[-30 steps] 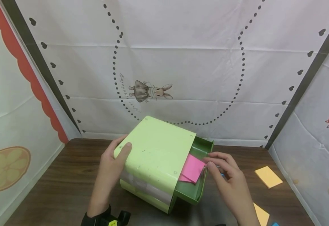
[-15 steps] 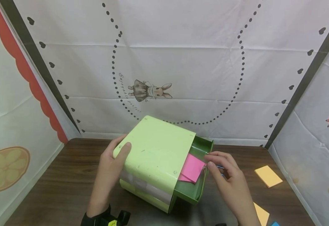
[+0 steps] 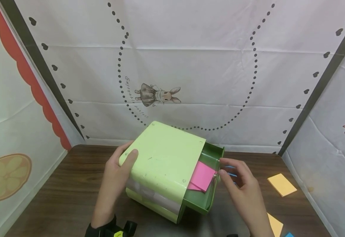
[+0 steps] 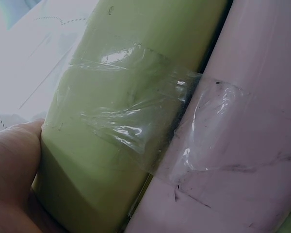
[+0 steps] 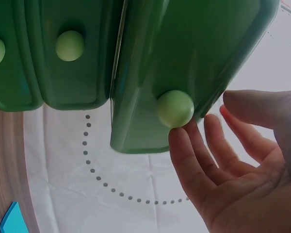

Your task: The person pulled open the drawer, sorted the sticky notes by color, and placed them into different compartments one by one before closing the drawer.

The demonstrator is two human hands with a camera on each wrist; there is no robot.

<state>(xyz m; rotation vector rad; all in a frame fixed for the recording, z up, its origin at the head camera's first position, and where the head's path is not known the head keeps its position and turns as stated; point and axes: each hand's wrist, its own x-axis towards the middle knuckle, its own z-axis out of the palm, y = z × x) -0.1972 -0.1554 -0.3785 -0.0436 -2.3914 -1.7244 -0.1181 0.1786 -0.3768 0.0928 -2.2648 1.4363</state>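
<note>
A small desktop drawer cabinet (image 3: 163, 161), light green on top with a pale pink middle tier, stands at the table's middle. My left hand (image 3: 119, 176) holds its back left end, thumb on top and fingers out of sight behind. The top dark green drawer (image 3: 200, 200) is pulled partway out, with pink paper notes (image 3: 202, 176) in it. My right hand (image 3: 243, 191) is at the drawer's front, fingers spread and fairly straight. In the right wrist view, one fingertip is right at the underside of the round light green knob (image 5: 175, 108), and the thumb is near the drawer's edge.
Yellow paper notes (image 3: 282, 185) lie right of the cabinet, others (image 3: 275, 225) nearer the front edge beside a blue piece (image 3: 289, 235). Other blue pieces (image 3: 231, 174) show behind my right fingers. Two lower drawers (image 5: 70, 73) are closed. Clear tape (image 4: 136, 116) crosses the tiers. Printed cloth walls surround the table.
My right fingertips have shifted slightly right along the drawer front and spread apart, showing more of the blue pieces behind. My left hand and the cabinet have stayed put.
</note>
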